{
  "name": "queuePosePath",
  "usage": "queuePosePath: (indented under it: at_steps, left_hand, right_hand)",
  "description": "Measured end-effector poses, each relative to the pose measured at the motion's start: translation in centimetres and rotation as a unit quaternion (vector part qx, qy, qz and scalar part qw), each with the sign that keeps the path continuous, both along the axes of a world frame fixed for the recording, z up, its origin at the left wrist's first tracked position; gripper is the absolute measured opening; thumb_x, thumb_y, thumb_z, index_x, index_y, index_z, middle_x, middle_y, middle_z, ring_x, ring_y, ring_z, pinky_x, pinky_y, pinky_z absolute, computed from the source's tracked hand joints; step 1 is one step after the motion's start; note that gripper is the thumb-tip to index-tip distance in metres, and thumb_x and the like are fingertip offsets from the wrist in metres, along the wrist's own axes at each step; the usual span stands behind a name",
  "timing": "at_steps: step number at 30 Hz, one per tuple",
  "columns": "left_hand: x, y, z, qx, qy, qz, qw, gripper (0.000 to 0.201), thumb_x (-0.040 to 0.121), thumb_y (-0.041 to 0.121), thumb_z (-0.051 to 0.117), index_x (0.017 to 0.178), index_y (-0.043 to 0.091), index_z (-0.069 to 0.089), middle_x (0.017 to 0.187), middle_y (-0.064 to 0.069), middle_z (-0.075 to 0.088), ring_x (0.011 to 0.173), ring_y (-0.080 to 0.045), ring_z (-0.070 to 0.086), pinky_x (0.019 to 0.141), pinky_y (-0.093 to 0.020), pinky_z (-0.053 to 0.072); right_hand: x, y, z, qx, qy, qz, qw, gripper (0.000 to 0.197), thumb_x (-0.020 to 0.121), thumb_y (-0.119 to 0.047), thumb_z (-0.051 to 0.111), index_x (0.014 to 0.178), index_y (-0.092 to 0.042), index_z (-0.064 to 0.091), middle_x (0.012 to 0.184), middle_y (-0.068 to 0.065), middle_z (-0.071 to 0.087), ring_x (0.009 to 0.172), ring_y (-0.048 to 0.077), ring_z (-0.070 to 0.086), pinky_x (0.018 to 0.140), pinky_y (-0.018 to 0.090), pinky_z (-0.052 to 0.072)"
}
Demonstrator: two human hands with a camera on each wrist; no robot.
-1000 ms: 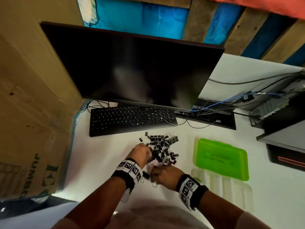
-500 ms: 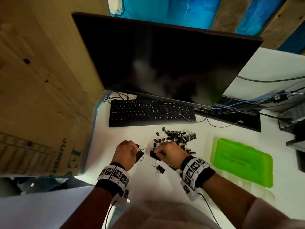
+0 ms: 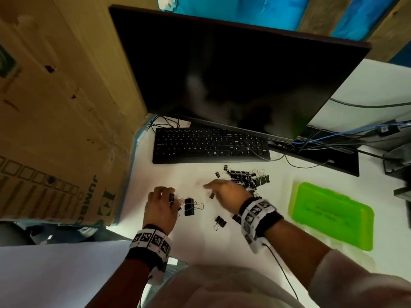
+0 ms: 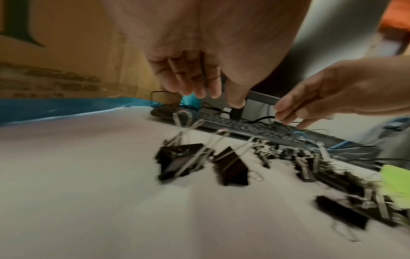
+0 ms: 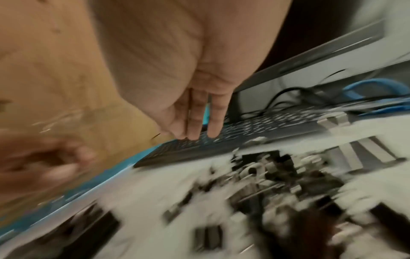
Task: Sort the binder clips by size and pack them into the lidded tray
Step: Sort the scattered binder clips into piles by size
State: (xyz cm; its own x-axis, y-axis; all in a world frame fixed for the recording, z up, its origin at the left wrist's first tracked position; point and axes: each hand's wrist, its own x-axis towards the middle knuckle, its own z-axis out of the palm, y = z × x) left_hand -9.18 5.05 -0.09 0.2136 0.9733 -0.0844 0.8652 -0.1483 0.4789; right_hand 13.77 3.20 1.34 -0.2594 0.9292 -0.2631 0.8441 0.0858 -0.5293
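A heap of black binder clips [image 3: 246,180] lies in front of the keyboard. Two larger clips [image 4: 177,161] [image 4: 230,168] lie apart on the white table, just under my left hand [image 3: 170,196]. Its fingers [image 4: 195,87] hang relaxed above them and hold nothing. My right hand [image 3: 213,188] hovers, blurred, left of the heap with fingers [image 5: 195,122] straight and together, empty. One more clip [image 3: 220,222] lies nearer to me. The green lidded tray [image 3: 331,215] sits at the right with its lid down.
A black keyboard [image 3: 211,144] and a dark monitor [image 3: 233,74] stand behind the heap. A big cardboard box [image 3: 55,118] walls off the left side. Cables [image 3: 333,138] and black equipment crowd the back right.
Half a second ago both hands held clips between them. Now a large clip lies on the table by my left hand, and both hands have let go; the right has shifted toward the heap.
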Motion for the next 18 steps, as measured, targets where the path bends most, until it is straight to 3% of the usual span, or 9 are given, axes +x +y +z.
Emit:
queuePosePath:
  at_steps: [3, 5, 8, 11, 14, 18]
  left_hand:
    - [2.6, -1.1, 0.9, -0.052, -0.102, -0.066, 0.991, 0.031, 0.086, 0.031, 0.064, 0.114, 0.02, 0.056, 0.121, 0.001, 0.048, 0.101, -0.018, 0.052, 0.091, -0.036, 0.05]
    - [5.0, -1.9, 1.6, -0.138, -0.103, -0.137, 0.976, 0.04, 0.085, 0.033, 0.064, 0.121, 0.026, 0.051, 0.126, 0.008, 0.04, 0.095, -0.01, 0.053, 0.093, -0.03, 0.049]
    - [8.1, -2.7, 1.6, -0.232, -0.036, -0.207, 0.95, 0.062, 0.081, 0.027, 0.07, 0.134, 0.029, 0.038, 0.139, 0.008, 0.029, 0.104, -0.014, 0.053, 0.097, -0.033, 0.047]
    - [10.0, -2.5, 0.6, -0.28, 0.025, -0.209, 0.937, 0.075, 0.08, 0.016, 0.072, 0.14, 0.026, 0.028, 0.146, 0.003, 0.019, 0.113, -0.023, 0.054, 0.098, -0.035, 0.046]
    - [11.3, -2.1, -0.4, -0.278, 0.016, -0.182, 0.943, 0.067, 0.082, 0.02, 0.07, 0.136, 0.021, 0.031, 0.146, -0.002, 0.025, 0.111, -0.026, 0.056, 0.096, -0.036, 0.045]
    - [12.9, -1.3, -0.8, -0.239, -0.031, -0.2, 0.95, 0.054, 0.085, 0.02, 0.067, 0.13, 0.021, 0.037, 0.138, 0.0, 0.035, 0.108, -0.022, 0.056, 0.098, -0.037, 0.045]
  right_hand:
    - [5.7, 0.8, 0.4, 0.048, -0.034, -0.153, 0.986, 0.051, 0.083, 0.01, 0.049, 0.123, -0.021, 0.057, 0.13, 0.005, 0.056, 0.11, 0.022, 0.06, 0.096, 0.037, 0.052]
    - [9.4, 1.0, 0.2, 0.029, -0.084, -0.22, 0.971, 0.054, 0.079, 0.01, 0.052, 0.126, -0.018, 0.054, 0.133, 0.007, 0.052, 0.111, 0.026, 0.059, 0.096, 0.037, 0.051]
    - [12.0, 0.7, -0.4, -0.038, -0.144, -0.219, 0.964, 0.056, 0.082, 0.005, 0.049, 0.132, -0.02, 0.049, 0.138, 0.009, 0.049, 0.118, 0.03, 0.054, 0.1, 0.04, 0.047]
    - [12.3, -0.1, -0.9, -0.07, -0.136, -0.235, 0.96, 0.044, 0.087, -0.001, 0.047, 0.126, -0.018, 0.056, 0.131, 0.01, 0.057, 0.115, 0.031, 0.057, 0.097, 0.037, 0.048]
    - [12.7, -0.6, -0.9, -0.064, -0.149, -0.232, 0.959, 0.027, 0.091, -0.013, 0.05, 0.112, -0.022, 0.064, 0.118, 0.01, 0.064, 0.104, 0.032, 0.061, 0.085, 0.037, 0.05]
    - [13.2, -1.0, -0.3, -0.063, -0.146, -0.213, 0.964, 0.026, 0.089, -0.013, 0.05, 0.103, -0.029, 0.065, 0.112, 0.004, 0.066, 0.097, 0.028, 0.062, 0.078, 0.037, 0.051]
